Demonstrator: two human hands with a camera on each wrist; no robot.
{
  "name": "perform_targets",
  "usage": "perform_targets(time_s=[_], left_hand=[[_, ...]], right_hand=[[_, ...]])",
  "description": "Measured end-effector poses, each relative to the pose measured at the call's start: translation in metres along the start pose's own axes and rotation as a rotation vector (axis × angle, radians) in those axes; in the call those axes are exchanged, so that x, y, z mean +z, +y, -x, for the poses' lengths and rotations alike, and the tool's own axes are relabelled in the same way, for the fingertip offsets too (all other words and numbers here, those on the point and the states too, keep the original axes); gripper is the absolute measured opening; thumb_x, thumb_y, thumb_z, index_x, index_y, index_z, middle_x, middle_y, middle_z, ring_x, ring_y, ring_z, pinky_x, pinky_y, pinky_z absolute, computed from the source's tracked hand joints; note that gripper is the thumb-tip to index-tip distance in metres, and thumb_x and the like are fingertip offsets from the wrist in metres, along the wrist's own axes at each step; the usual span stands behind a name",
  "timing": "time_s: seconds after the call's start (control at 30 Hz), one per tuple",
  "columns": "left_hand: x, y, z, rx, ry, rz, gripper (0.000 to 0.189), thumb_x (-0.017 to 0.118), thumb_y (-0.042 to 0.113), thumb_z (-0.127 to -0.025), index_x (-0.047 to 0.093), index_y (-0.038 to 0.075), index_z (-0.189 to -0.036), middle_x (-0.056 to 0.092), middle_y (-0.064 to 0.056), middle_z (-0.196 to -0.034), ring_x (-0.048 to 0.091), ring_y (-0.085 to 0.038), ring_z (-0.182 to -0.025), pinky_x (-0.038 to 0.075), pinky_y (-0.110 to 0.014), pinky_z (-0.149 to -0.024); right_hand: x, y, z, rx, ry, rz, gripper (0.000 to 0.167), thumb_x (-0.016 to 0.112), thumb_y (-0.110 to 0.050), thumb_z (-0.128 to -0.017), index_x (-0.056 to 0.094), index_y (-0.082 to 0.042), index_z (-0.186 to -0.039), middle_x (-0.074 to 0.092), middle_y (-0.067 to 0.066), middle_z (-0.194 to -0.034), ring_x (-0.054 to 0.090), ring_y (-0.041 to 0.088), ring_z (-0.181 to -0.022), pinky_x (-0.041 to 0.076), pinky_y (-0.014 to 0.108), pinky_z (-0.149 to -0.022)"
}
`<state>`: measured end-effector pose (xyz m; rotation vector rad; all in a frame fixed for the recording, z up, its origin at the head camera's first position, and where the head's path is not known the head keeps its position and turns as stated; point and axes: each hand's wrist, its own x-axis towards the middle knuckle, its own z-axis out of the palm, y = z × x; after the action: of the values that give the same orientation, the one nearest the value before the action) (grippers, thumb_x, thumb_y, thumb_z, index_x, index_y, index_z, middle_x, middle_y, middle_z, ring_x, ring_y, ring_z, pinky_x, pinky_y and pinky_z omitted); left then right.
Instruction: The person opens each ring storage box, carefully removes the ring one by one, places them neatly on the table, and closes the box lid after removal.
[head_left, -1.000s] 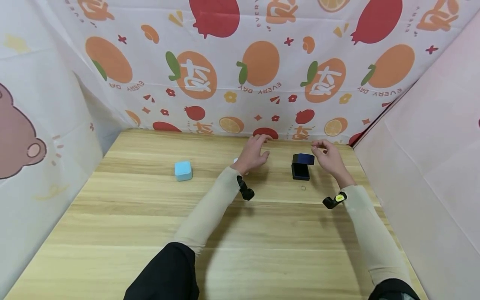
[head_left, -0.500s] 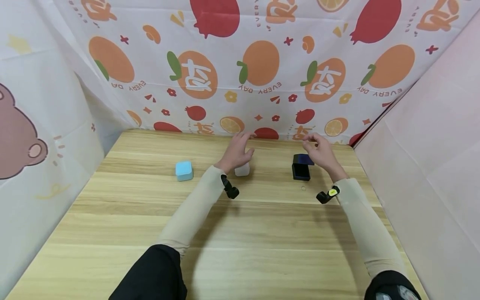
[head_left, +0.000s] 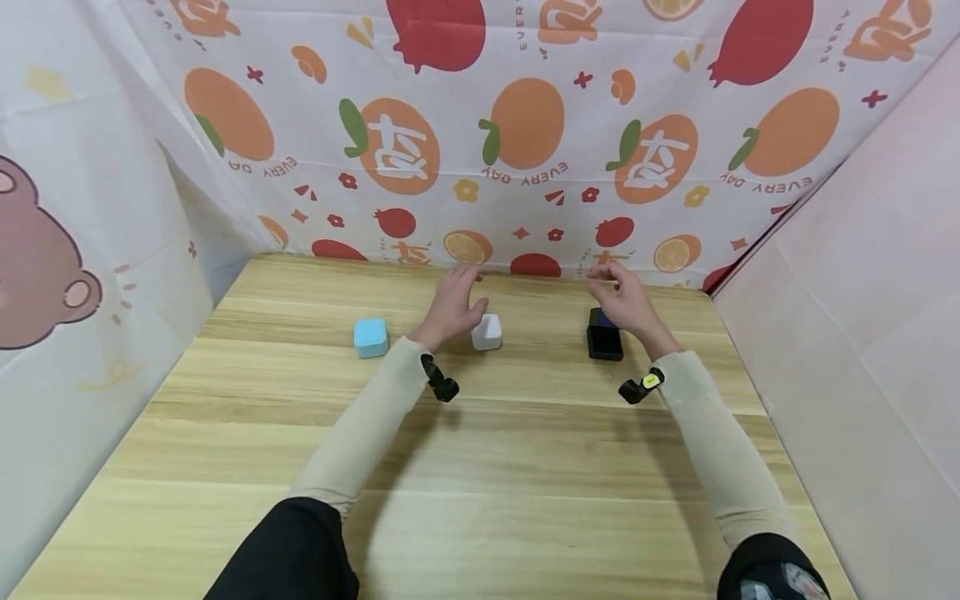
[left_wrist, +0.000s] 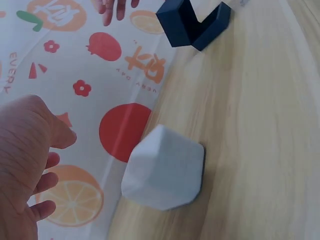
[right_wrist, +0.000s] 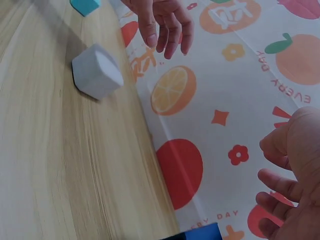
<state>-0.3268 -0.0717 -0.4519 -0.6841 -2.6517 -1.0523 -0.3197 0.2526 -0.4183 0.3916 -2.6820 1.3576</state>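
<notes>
My left hand [head_left: 453, 308], fingers relaxed and holding nothing, hovers just left of a small white rounded box [head_left: 487, 332]. The left wrist view shows that white box [left_wrist: 165, 170] shut on the table, apart from the left hand [left_wrist: 25, 160]. Over the back of a small dark blue ring box [head_left: 604, 342] is my right hand [head_left: 628, 308], loosely bent and empty. The ring box stands with its lid up; in the head view the hand partly covers the lid. In front of it lies a thin ring [head_left: 614, 375], very faint.
A light blue rounded box [head_left: 371, 338] sits on the wooden table [head_left: 480, 467] at the left. Behind the table's far edge hangs a fruit-print cloth [head_left: 525, 183]. A pale cloth wall [head_left: 847, 275] closes the right side, another the left.
My left hand has moved left, uncovering the white box. The right hand has also moved left, from beside the ring box to over its lid. The boxes stay where they were.
</notes>
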Motion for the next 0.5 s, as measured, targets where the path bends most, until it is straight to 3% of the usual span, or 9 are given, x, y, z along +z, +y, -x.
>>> perform_targets(time_s=[0.3,0.5], left_hand=[[-0.006,-0.009,0.010,-0.050,0.009,-0.005,0.056,0.065,0.010,-0.095,0.046,0.011,-0.147,0.057,-0.016,-0.140,0.049,-0.033,-0.131,0.033,-0.057,-0.115],[-0.006,-0.019,0.019,-0.074,0.031,0.001,0.057,0.066,0.009,-0.094,0.045,0.008,-0.147,0.057,-0.017,-0.138,0.050,-0.035,-0.130,0.034,-0.059,-0.112]], right_hand=[[0.013,-0.009,-0.007,-0.022,-0.033,-0.032,0.026,0.060,-0.012,-0.101,0.062,0.001,-0.123,0.058,0.022,-0.137,0.048,0.039,-0.133,0.032,0.062,-0.112],[0.023,-0.014,-0.010,-0.028,-0.048,-0.037,0.026,0.061,-0.014,-0.101,0.062,0.000,-0.122,0.059,0.022,-0.138,0.048,0.039,-0.134,0.032,0.063,-0.112]])
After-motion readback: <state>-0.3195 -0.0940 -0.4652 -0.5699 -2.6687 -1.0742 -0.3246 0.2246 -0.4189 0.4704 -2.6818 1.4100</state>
